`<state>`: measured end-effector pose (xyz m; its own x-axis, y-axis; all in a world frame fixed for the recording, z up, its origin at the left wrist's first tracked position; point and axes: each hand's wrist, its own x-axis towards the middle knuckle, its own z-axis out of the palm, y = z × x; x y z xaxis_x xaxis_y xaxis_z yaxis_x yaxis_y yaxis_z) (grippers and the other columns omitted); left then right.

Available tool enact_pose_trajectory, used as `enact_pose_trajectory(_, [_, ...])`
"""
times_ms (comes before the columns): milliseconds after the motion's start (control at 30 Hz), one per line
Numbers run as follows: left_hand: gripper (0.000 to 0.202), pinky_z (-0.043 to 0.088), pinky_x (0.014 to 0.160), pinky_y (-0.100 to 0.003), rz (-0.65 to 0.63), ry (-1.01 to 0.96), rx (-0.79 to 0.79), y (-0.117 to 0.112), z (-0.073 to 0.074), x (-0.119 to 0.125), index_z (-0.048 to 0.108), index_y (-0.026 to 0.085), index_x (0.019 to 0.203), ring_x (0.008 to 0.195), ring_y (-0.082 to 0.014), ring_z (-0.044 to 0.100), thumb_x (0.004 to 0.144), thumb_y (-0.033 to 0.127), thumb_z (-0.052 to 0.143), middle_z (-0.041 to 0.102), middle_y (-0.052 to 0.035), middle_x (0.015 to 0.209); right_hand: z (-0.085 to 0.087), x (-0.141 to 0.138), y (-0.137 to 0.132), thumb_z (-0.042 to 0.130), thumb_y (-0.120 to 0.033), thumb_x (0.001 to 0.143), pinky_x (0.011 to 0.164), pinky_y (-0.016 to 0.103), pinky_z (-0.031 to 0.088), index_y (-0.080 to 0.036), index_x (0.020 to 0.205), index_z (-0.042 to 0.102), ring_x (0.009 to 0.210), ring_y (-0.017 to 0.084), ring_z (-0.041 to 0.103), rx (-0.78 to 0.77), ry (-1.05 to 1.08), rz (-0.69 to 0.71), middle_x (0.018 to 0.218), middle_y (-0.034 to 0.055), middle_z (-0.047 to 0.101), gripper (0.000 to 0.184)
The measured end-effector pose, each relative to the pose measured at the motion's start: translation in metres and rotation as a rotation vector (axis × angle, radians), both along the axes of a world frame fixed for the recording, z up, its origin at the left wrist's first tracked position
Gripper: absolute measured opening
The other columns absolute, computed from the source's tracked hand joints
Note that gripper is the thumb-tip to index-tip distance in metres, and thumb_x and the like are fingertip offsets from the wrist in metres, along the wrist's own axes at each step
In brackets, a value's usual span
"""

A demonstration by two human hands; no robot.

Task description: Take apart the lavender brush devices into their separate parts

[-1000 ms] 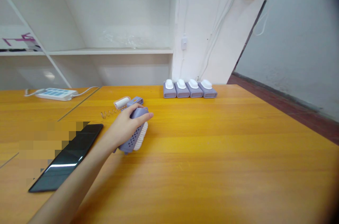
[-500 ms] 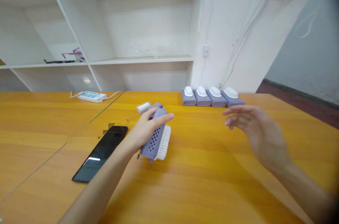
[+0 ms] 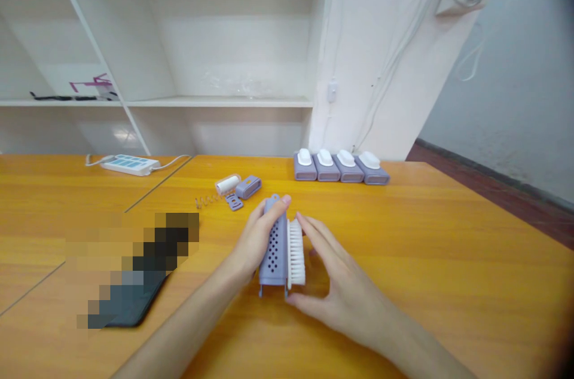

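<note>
My left hand (image 3: 255, 238) is closed around the purple, perforated housing of a scrub brush (image 3: 273, 250), thumb along its top end. White bristles (image 3: 296, 253) face right, and small legs stick out at the near end. From the right, my right hand (image 3: 341, 271) spans the bristle side, a fingertip at the far end and the thumb at the near end; the other fingers are partly hidden. Beyond the hands lie a purple end cap (image 3: 249, 186), a small slotted purple plate (image 3: 234, 202), a white cylinder (image 3: 228, 184) and a coil spring (image 3: 206, 201).
Several purple blocks with white tops (image 3: 327, 168) stand in a row at the table's back. A power strip (image 3: 130, 164) lies back left. On the left is a dark flat device (image 3: 134, 307), partly pixelated. White shelving (image 3: 219, 102) rises behind the wooden table (image 3: 426, 235).
My right hand has come in from the right to the brush. My left hand has brought the brush nearer and turned it more upright in view, uncovering the purple cap and plate.
</note>
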<state>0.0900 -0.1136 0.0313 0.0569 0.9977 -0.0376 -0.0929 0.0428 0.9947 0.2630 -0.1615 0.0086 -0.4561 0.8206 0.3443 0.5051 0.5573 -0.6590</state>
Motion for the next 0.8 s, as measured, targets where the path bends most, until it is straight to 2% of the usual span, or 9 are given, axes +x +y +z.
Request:
enact_pose_trajectory(100, [0.041, 0.044, 0.067, -0.024, -0.052, -0.127, -0.027, -0.004, -0.004, 0.011, 0.058, 0.019, 0.087, 0.070, -0.0136, 0.053, 0.083, 0.058, 0.071, 0.055, 0.0024, 0.078, -0.003, 0.008, 0.004, 0.073, -0.015, 0.073, 0.126, 0.044, 0.028, -0.029, 0.161, 0.014, 0.152, 0.026, 0.028, 0.046, -0.095, 0.019, 0.167, 0.0049, 0.024, 0.106])
enact_pose_trajectory(167, [0.040, 0.043, 0.070, -0.024, -0.047, -0.141, -0.013, -0.006, -0.005, 0.017, 0.057, 0.019, 0.085, 0.072, -0.0131, 0.052, 0.083, 0.056, 0.072, 0.054, 0.0029, 0.079, -0.003, 0.011, 0.004, 0.068, -0.012, 0.071, 0.126, 0.043, 0.029, -0.026, 0.161, 0.014, 0.152, 0.025, 0.028, 0.075, -0.144, 0.007, 0.167, 0.0063, 0.024, 0.106])
enact_pose_trajectory(333, [0.038, 0.040, 0.071, -0.023, 0.002, -0.087, 0.034, -0.012, -0.003, 0.027, 0.053, 0.021, 0.080, 0.072, -0.0118, 0.046, 0.086, 0.053, 0.071, 0.049, 0.0052, 0.077, 0.005, 0.012, 0.000, 0.063, -0.015, 0.069, 0.120, 0.042, 0.038, -0.021, 0.157, 0.026, 0.145, 0.026, 0.038, 0.105, -0.199, -0.025, 0.156, 0.0106, 0.040, 0.096])
enact_pose_trajectory(433, [0.035, 0.041, 0.072, -0.023, -0.016, -0.058, 0.101, -0.015, -0.001, 0.030, 0.054, 0.021, 0.082, 0.075, -0.0125, 0.046, 0.087, 0.052, 0.070, 0.049, 0.0048, 0.079, 0.011, 0.013, -0.003, 0.061, -0.015, 0.067, 0.121, 0.046, 0.035, -0.021, 0.150, 0.035, 0.143, 0.028, 0.038, 0.183, -0.228, -0.033, 0.151, 0.0110, 0.045, 0.088])
enact_pose_trajectory(533, [0.035, 0.041, 0.073, -0.023, -0.020, -0.069, 0.107, -0.016, -0.002, 0.030, 0.056, 0.020, 0.082, 0.076, -0.0125, 0.046, 0.087, 0.052, 0.070, 0.050, 0.0046, 0.079, 0.014, 0.013, -0.005, 0.059, -0.015, 0.063, 0.120, 0.049, 0.033, -0.019, 0.147, 0.037, 0.141, 0.031, 0.037, 0.225, -0.252, -0.022, 0.148, 0.0127, 0.046, 0.087])
enact_pose_trajectory(700, [0.039, 0.042, 0.071, -0.024, -0.048, -0.130, -0.007, -0.010, -0.011, 0.027, 0.062, 0.018, 0.085, 0.072, -0.0123, 0.050, 0.084, 0.055, 0.072, 0.054, 0.0038, 0.076, 0.020, 0.015, -0.001, 0.059, -0.012, 0.060, 0.105, 0.044, 0.046, -0.019, 0.129, 0.049, 0.115, 0.029, 0.054, 0.097, -0.192, 0.070, 0.124, 0.0104, 0.058, 0.070])
enact_pose_trajectory(800, [0.041, 0.043, 0.069, -0.024, -0.062, -0.147, -0.034, -0.006, -0.015, 0.027, 0.065, 0.017, 0.087, 0.071, -0.0127, 0.054, 0.083, 0.057, 0.072, 0.058, 0.0027, 0.077, 0.026, 0.018, 0.001, 0.061, -0.010, 0.058, 0.094, 0.039, 0.051, -0.022, 0.117, 0.050, 0.102, 0.025, 0.056, 0.018, -0.133, 0.128, 0.112, 0.0060, 0.058, 0.061])
